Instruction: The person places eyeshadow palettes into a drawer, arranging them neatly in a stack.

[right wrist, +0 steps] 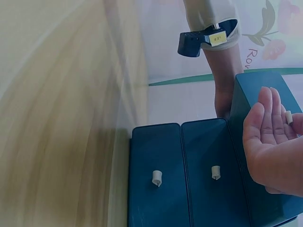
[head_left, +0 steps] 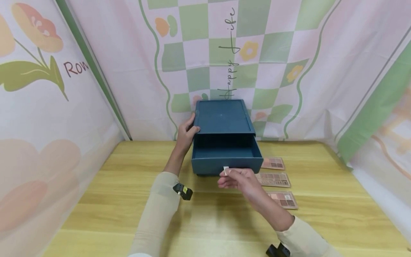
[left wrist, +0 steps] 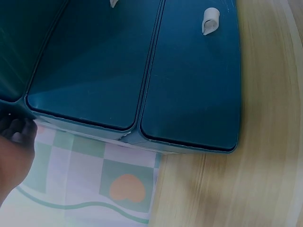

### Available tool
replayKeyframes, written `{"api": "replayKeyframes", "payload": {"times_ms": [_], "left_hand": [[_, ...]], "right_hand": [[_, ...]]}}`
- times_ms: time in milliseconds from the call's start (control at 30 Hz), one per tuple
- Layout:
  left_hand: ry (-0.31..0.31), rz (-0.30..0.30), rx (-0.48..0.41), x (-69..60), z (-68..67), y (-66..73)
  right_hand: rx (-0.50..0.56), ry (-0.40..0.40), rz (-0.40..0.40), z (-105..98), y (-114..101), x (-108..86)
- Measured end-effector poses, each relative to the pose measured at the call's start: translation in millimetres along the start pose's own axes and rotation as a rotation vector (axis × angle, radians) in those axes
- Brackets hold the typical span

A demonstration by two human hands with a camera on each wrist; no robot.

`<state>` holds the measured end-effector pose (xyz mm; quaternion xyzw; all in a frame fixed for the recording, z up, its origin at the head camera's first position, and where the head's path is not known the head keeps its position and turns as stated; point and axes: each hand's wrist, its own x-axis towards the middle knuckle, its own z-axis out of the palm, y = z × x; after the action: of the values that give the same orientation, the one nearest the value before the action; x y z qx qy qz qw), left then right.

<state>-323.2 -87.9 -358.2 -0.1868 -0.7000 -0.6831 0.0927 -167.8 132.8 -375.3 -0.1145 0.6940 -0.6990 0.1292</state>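
A dark blue drawer cabinet [head_left: 221,117] stands on the table, its top drawer [head_left: 226,164] pulled out, with bare floor and walls showing inside. My right hand [head_left: 242,180] pinches the small white pull tab [head_left: 226,170] on that drawer's front between thumb and finger. At the cabinet's upper left side, my left hand [head_left: 186,134] grips the front corner, thumb near the top edge. Two lower drawers show in the right wrist view, both closed, with white tabs [right wrist: 157,178] of their own. Only part of the left hand [left wrist: 16,151] shows in the left wrist view.
Three eyeshadow palettes, a far one [head_left: 274,163], a middle one [head_left: 274,179] and a near one [head_left: 285,200], lie right of the cabinet, partly hidden by it and my right arm. A checkered curtain [head_left: 221,53] hangs close behind the wooden table [head_left: 106,200].
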Motion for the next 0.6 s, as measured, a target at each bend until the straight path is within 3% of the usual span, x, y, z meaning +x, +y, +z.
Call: {"api": "replayKeyframes", "payload": {"times_ms": [200,600], "left_hand": [[-0.022,0.004,-0.017,-0.3,-0.3,-1.1],[0.016,0.023,0.003,-1.5,2.1,-2.3]], "right_hand": [[0.0,0.002,0.017,2.7,0.6,-7.1],[0.021,-0.005,0.013,8.7,2.8,-18.7]]}}
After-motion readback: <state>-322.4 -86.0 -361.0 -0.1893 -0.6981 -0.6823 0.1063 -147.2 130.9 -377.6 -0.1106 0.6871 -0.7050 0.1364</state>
